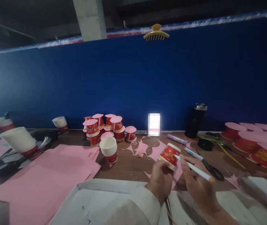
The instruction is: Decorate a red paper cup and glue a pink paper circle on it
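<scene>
My left hand (161,178) is closed around a red paper cup (168,153) with gold and white patterns, held tilted above the table. In my right hand (198,184) is a white marker (198,172) with an orange end, gripped like a pen. Its tip touches or nearly touches the cup's side. Pink paper scraps (155,151) lie beneath and behind the cup. Beside my right hand are a second marker (193,153), a purple marker (177,139) and black-handled scissors (213,170), partly hidden by the hand.
Red cups topped with pink paper discs are stacked at centre left (91,128) and right (264,147). White-and-red cups (108,147) stand nearby. Pink sheets (51,170) cover the left side. A black bottle (195,121) stands at the back, against a blue partition (128,78).
</scene>
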Action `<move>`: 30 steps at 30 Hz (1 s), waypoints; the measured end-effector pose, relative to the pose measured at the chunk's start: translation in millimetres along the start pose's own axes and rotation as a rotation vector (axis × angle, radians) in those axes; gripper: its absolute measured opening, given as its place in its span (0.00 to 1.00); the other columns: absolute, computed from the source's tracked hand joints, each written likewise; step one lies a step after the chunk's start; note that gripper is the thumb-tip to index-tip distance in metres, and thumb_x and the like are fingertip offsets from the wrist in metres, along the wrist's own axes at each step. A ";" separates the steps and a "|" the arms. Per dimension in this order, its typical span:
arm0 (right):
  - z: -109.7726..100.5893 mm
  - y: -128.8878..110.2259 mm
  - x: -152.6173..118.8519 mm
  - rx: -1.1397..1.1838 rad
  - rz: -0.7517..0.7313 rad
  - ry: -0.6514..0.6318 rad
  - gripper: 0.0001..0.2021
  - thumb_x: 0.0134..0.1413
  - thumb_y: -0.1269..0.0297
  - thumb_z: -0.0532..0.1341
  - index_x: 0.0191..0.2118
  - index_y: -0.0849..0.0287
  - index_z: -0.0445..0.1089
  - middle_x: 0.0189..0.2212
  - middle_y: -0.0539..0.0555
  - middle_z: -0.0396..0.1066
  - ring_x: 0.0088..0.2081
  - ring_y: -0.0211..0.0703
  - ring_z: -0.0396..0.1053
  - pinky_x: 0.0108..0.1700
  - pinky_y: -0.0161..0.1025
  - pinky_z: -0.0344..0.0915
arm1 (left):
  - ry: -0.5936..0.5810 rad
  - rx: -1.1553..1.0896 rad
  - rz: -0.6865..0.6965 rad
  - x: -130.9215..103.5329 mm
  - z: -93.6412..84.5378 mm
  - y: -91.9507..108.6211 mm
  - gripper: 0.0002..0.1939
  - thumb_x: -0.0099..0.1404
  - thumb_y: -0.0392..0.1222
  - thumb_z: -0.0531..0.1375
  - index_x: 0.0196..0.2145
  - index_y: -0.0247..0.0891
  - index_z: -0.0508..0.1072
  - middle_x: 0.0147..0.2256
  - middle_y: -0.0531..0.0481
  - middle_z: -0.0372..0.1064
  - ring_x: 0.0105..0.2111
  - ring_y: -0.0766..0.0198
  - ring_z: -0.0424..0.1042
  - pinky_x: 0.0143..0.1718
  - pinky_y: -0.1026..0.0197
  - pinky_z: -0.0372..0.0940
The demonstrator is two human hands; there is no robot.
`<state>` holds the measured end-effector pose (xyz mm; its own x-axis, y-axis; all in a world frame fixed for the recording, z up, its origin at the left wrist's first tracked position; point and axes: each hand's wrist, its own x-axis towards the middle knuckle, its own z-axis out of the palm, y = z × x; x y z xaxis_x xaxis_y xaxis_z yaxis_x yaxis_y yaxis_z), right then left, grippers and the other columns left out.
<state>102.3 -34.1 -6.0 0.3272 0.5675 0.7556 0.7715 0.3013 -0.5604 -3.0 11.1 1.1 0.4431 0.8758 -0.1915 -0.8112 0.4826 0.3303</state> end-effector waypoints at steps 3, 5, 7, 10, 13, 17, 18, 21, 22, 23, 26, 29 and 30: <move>-0.3 0.0 -0.4 -0.008 -0.040 0.018 0.09 0.64 0.56 0.61 0.43 0.55 0.74 0.37 0.54 0.78 0.41 0.50 0.76 0.45 0.46 0.71 | -0.004 0.003 0.003 0.4 -1.5 -1.0 0.12 0.41 0.29 0.61 0.27 0.33 0.77 0.29 0.48 0.73 0.31 0.64 0.70 0.39 0.62 0.64; -0.6 -0.5 -0.5 -0.008 -0.057 0.023 0.09 0.64 0.57 0.61 0.42 0.55 0.74 0.36 0.54 0.78 0.40 0.49 0.76 0.45 0.46 0.71 | -0.003 0.006 0.007 0.3 -2.1 -1.4 0.11 0.41 0.29 0.61 0.26 0.33 0.76 0.28 0.49 0.72 0.29 0.65 0.69 0.38 0.63 0.64; -0.5 -1.0 -0.4 -0.002 -0.041 0.009 0.09 0.64 0.57 0.61 0.42 0.55 0.74 0.36 0.54 0.78 0.39 0.49 0.76 0.45 0.46 0.71 | -0.009 0.009 0.010 -0.2 -2.2 -1.4 0.11 0.40 0.29 0.61 0.26 0.33 0.76 0.28 0.48 0.72 0.30 0.65 0.69 0.39 0.63 0.63; 0.6 -1.6 0.0 -0.014 -0.030 0.006 0.09 0.64 0.56 0.61 0.42 0.55 0.74 0.37 0.55 0.78 0.40 0.50 0.76 0.46 0.46 0.71 | -0.023 0.020 0.003 -0.8 -1.4 -0.6 0.12 0.41 0.30 0.61 0.27 0.33 0.76 0.29 0.48 0.72 0.30 0.64 0.69 0.39 0.61 0.63; 1.5 -1.9 0.6 -0.045 -0.043 0.026 0.09 0.64 0.56 0.60 0.41 0.55 0.74 0.36 0.54 0.79 0.40 0.50 0.77 0.47 0.46 0.71 | -0.016 0.030 0.010 -0.8 -0.4 0.2 0.12 0.41 0.30 0.61 0.27 0.34 0.75 0.29 0.48 0.72 0.30 0.63 0.69 0.39 0.60 0.63; 0.9 -1.5 1.0 -0.067 -0.058 0.010 0.10 0.65 0.56 0.59 0.40 0.54 0.74 0.36 0.53 0.79 0.38 0.48 0.77 0.44 0.45 0.71 | 0.022 0.025 0.017 -0.8 0.7 0.6 0.11 0.40 0.30 0.62 0.27 0.33 0.75 0.29 0.47 0.72 0.30 0.63 0.69 0.40 0.61 0.63; 0.8 -1.1 0.9 -0.071 -0.062 0.008 0.10 0.65 0.56 0.59 0.40 0.54 0.74 0.37 0.53 0.79 0.38 0.48 0.77 0.44 0.45 0.71 | 0.024 0.021 0.017 -1.0 1.0 0.8 0.12 0.40 0.30 0.62 0.27 0.33 0.75 0.29 0.47 0.72 0.31 0.63 0.69 0.40 0.61 0.63; 1.2 0.5 0.1 -0.065 -0.052 0.008 0.11 0.65 0.55 0.60 0.41 0.54 0.75 0.37 0.53 0.79 0.39 0.49 0.77 0.44 0.45 0.71 | 0.035 0.026 0.008 -2.0 1.6 1.5 0.12 0.39 0.30 0.62 0.27 0.33 0.75 0.29 0.48 0.72 0.30 0.64 0.69 0.40 0.61 0.64; 1.5 1.1 -0.2 -0.054 -0.044 0.005 0.11 0.64 0.55 0.60 0.41 0.54 0.75 0.37 0.53 0.79 0.40 0.49 0.77 0.45 0.45 0.71 | 0.037 0.034 -0.005 -2.5 1.8 1.8 0.12 0.39 0.30 0.62 0.27 0.33 0.75 0.29 0.48 0.72 0.30 0.64 0.69 0.40 0.62 0.64; 1.9 1.5 -0.5 -0.043 -0.033 0.003 0.11 0.64 0.55 0.60 0.42 0.54 0.75 0.37 0.54 0.79 0.41 0.49 0.77 0.46 0.45 0.71 | 0.035 0.044 -0.023 -3.0 2.0 2.1 0.12 0.40 0.30 0.62 0.27 0.33 0.76 0.28 0.48 0.72 0.30 0.64 0.68 0.40 0.62 0.64; 2.3 1.8 -0.2 -0.006 -0.030 -0.007 0.11 0.64 0.55 0.61 0.42 0.54 0.75 0.40 0.55 0.79 0.42 0.50 0.77 0.48 0.46 0.72 | 0.030 0.066 -0.058 -4.5 3.3 2.6 0.12 0.40 0.30 0.61 0.27 0.32 0.76 0.28 0.47 0.71 0.31 0.63 0.69 0.41 0.61 0.65; 1.7 0.0 1.4 -0.009 -0.050 -0.011 0.10 0.64 0.55 0.61 0.42 0.54 0.75 0.39 0.55 0.80 0.42 0.50 0.78 0.48 0.46 0.72 | 0.062 0.078 -0.066 -6.4 5.7 3.0 0.13 0.39 0.30 0.61 0.27 0.32 0.76 0.27 0.48 0.70 0.30 0.63 0.69 0.41 0.61 0.65; 1.5 -0.7 1.8 -0.012 -0.054 -0.010 0.10 0.64 0.55 0.61 0.41 0.54 0.75 0.39 0.55 0.80 0.42 0.50 0.78 0.48 0.46 0.72 | 0.071 0.080 -0.071 -7.0 6.6 3.2 0.13 0.39 0.30 0.60 0.27 0.32 0.76 0.27 0.48 0.70 0.29 0.63 0.68 0.40 0.61 0.65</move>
<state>101.6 -32.1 -4.8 0.2791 0.5583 0.7813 0.7943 0.3230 -0.5145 -6.1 6.6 9.6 0.4681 0.8378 -0.2810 -0.7443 0.5452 0.3857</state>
